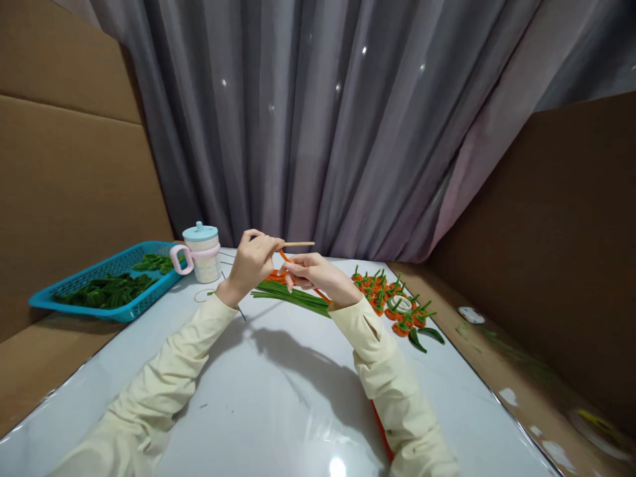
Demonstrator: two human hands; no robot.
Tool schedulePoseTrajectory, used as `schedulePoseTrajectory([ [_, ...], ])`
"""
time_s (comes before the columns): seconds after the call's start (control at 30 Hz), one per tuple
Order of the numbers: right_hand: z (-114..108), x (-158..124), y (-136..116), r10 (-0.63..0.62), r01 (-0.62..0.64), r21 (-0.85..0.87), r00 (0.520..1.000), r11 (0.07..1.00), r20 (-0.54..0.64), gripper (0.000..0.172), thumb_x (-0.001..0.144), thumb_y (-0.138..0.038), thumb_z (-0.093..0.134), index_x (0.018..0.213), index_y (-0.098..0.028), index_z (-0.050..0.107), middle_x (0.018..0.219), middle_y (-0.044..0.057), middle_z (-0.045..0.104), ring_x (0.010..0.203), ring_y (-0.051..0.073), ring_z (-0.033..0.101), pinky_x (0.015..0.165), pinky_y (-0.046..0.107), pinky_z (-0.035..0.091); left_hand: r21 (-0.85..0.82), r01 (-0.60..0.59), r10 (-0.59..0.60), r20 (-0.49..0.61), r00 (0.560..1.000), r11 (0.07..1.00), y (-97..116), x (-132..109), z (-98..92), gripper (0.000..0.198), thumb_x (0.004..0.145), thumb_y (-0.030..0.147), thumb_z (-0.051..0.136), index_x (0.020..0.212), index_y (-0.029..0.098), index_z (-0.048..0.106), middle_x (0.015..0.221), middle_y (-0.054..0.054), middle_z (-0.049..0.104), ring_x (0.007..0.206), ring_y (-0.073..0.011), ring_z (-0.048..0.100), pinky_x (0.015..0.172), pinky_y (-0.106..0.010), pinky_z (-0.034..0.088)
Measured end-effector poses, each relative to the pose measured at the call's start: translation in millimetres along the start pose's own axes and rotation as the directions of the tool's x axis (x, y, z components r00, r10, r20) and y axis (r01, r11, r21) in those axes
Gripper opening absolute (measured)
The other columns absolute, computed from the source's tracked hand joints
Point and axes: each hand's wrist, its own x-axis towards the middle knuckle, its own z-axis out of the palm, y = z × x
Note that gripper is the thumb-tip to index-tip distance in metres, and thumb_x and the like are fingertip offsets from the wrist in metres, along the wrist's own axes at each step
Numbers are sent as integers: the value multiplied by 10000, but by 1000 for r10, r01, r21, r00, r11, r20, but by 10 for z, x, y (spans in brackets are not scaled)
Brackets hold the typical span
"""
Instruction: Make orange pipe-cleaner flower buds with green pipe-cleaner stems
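My left hand (253,260) is closed on a thin wooden stick (301,244), which points to the right from the fingertips. An orange pipe cleaner (285,256) runs from the stick down to my right hand (320,275), whose fingers pinch it. Its tail shows below that palm. Both hands are raised above the white table (278,397). Beneath them lie a bundle of green pipe cleaners (293,298) and some orange pipe cleaners (275,276), partly hidden by my hands.
At the left, a blue basket (126,313) holds green fuzzy pieces, beside a lidded cup (206,265). To the right sit several orange-and-green pieces (402,326), a tape roll (400,303) and green leaf shapes (416,340). Cardboard walls (561,199) and a grey curtain (308,132) surround the table.
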Motion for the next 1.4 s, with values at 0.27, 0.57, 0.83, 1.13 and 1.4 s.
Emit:
schedulePoseTrajectory([
  [0.27,-136,-81,-87,-161,65,-337,950,939,-267,181,794,-151,504,650,-143,613,452,-35,532,440,74,348,484,202,248,-19,-38,40,146,988,999,54,18,-29,254,701,47,393,723,194,599,733,-43,678,702,-191,596,797,-361,398],
  [0.57,-345,-117,-93,-216,118,-359,944,926,-249,160,748,-182,566,599,-144,610,477,-42,526,480,76,363,510,208,253,-283,217,-146,250,957,934,242,41,-92,222,808,187,457,686,179,642,631,-29,663,603,-159,595,562,-241,428],
  [0.83,-338,11,136,-77,77,-7,995,997,-64,258,806,-370,541,785,-116,582,536,-21,552,380,37,194,382,202,126,-636,431,-387,218,896,640,274,54,-20,216,806,368,604,781,154,627,622,-13,626,624,-154,605,628,-249,472],
  [1.13,-103,169,222,38,-51,229,997,972,61,180,871,-165,369,750,-132,498,529,-40,507,347,33,101,328,176,116,-222,60,-67,-24,997,973,140,-31,17,214,914,236,466,933,202,676,822,-34,701,780,-159,625,748,-293,421],
  [1.4,36,107,121,17,-22,141,999,990,41,200,861,-212,393,708,-139,498,532,-25,530,337,32,126,327,181,121,91,-342,347,-46,937,935,36,-63,17,164,904,242,480,906,168,626,785,-60,693,807,-201,624,753,-334,405],
])
